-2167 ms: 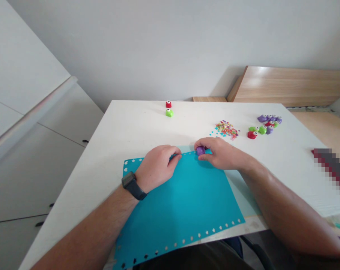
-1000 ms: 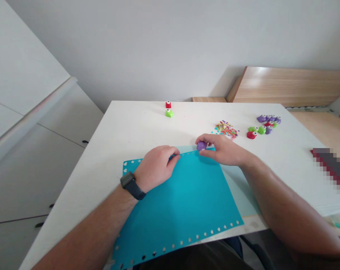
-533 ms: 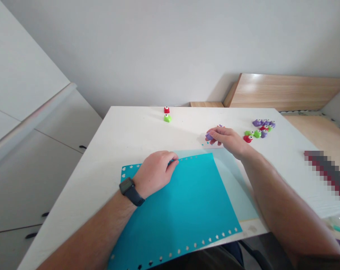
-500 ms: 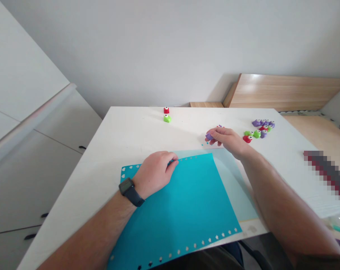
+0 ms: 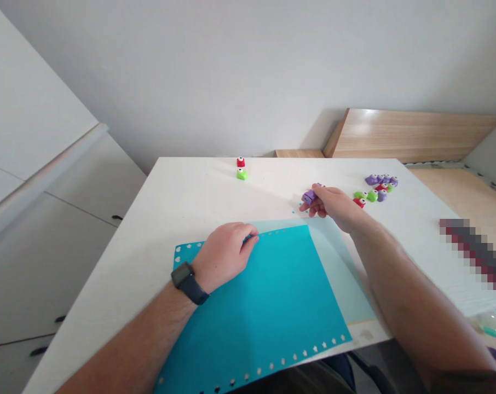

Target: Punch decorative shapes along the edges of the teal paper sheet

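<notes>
A blue sheet of paper [image 5: 268, 306] with small shapes punched along its near and far edges lies on the white table [image 5: 182, 191], over a paler sheet [image 5: 342, 262]. My left hand [image 5: 225, 254], with a dark watch on the wrist, rests curled on the blue sheet's far edge, fingertips pinching the paper. My right hand [image 5: 334, 203] is past the sheet's far right corner, closed on a small purple paper punch [image 5: 309, 196] held just above the table. The pile of paper cut-outs is hidden behind that hand.
A cluster of purple, green and red punches [image 5: 377, 187] sits at the far right. A red punch [image 5: 240, 162] and a green punch [image 5: 242, 174] stand at the far middle. White cabinets [image 5: 46, 180] are left; a wooden board [image 5: 412, 134] leans behind.
My right hand has lifted the purple punch off the blue sheet's far edge and carried it away to the far right. My left hand has stayed on the paper.
</notes>
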A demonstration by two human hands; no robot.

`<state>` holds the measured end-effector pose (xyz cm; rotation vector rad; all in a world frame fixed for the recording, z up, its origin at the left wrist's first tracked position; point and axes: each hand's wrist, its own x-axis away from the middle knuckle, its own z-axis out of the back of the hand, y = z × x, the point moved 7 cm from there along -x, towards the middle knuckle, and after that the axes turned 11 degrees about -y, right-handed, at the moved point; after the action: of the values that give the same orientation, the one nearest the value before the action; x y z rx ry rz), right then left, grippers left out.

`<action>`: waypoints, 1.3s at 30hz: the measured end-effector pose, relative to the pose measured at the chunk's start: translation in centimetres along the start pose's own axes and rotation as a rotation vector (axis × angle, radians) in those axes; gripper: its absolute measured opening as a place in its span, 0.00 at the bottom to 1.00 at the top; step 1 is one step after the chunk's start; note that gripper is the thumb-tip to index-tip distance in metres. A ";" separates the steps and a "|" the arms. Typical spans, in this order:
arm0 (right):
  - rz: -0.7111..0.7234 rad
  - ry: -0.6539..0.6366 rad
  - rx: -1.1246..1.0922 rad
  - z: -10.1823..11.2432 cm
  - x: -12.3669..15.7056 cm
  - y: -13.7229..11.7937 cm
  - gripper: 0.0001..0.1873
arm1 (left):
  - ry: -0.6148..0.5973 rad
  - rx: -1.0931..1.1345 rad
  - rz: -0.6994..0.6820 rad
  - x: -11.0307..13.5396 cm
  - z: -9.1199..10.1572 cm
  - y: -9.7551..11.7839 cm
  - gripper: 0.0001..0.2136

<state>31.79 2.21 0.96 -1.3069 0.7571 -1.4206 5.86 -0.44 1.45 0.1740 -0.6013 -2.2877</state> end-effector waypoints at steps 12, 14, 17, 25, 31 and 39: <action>0.153 0.088 0.333 0.5 0.0 -0.8 0.28 | -0.001 0.005 -0.008 0.1 -0.1 0.2 0.10; 0.222 0.109 0.437 0.4 0.4 -1.7 0.23 | -0.004 0.005 -0.004 0.0 0.0 0.2 0.10; 0.232 0.116 0.639 -0.1 0.7 -2.2 0.19 | -0.014 0.005 0.001 0.0 -0.1 0.2 0.11; 0.298 0.187 0.869 -1.2 -0.2 -1.6 0.14 | -0.018 -0.013 0.009 0.0 -0.2 0.1 0.11; 0.314 0.280 0.894 -0.9 -0.2 -1.5 0.11 | -0.024 -0.024 0.016 0.0 -0.2 0.2 0.11; 0.290 0.255 0.842 -1.0 -0.2 -1.4 0.10 | -0.025 -0.027 0.017 -0.2 -0.2 0.2 0.11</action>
<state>30.44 2.63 1.91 -0.3587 0.3984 -1.4386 6.15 -0.45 1.38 0.1272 -0.5818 -2.2836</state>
